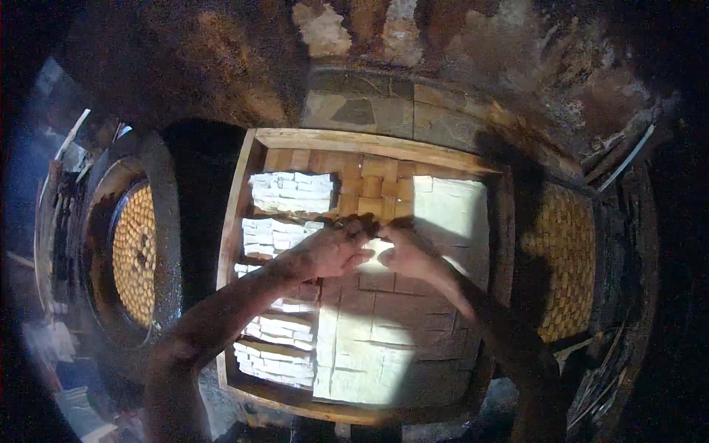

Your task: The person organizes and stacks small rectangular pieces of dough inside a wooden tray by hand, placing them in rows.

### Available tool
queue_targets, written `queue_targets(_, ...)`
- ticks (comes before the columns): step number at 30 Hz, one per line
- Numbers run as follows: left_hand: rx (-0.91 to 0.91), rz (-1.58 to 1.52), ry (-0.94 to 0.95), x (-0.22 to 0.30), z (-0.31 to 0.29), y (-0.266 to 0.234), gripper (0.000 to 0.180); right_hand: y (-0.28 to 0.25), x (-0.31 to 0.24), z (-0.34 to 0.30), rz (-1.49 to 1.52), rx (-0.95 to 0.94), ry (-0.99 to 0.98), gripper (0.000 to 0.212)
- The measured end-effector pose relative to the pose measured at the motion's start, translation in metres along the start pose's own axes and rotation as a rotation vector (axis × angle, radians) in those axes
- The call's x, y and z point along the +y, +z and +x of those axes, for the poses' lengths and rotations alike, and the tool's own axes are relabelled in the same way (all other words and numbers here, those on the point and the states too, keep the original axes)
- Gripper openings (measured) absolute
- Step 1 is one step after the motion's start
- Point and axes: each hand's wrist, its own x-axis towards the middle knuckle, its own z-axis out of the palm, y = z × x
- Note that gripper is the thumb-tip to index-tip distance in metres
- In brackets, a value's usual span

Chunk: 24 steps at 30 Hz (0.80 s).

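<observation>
Both hands meet over the middle of a shallow wooden-framed tray with a woven strip base. My left hand is closed, its fingers curled inward beside the rows of white pieces. Close by on its right, my right hand bends its fingers in a pinch at the edge of a pale, flat slab scored with lines. Whatever lies between the fingertips is hidden in shadow. Along the tray's left side, white strip-like pieces sit in several rough, layered rows. More of the scored slab covers the near right portion.
To the left stands a dark round vessel with a round woven surface inside its rim. Another woven panel lies right of the tray. A stained wall rises beyond a stone ledge. Thin sticks lean at the right.
</observation>
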Motion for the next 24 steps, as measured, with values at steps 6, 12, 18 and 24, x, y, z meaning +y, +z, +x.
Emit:
queue_targets(6,-0.213,-0.146,-0.166,0.000,0.014,-0.004,0.048,-0.008,0.010,-0.004,0.164,-0.152,-0.047,0.048)
queue_targets(12,-0.028,0.008,-0.022,-0.005,0.024,0.009,0.045,-0.037,0.006,-0.007,0.086,-0.310,-0.035,0.058)
queue_targets(18,-0.012,0.112,0.035,-0.010,0.016,0.011,0.045,-0.046,-0.002,0.003,-0.045,-0.348,-0.114,0.057)
queue_targets(24,-0.290,0.111,-0.077,-0.005,0.027,0.002,0.045,-0.035,0.022,0.003,0.003,-0.328,-0.122,0.052)
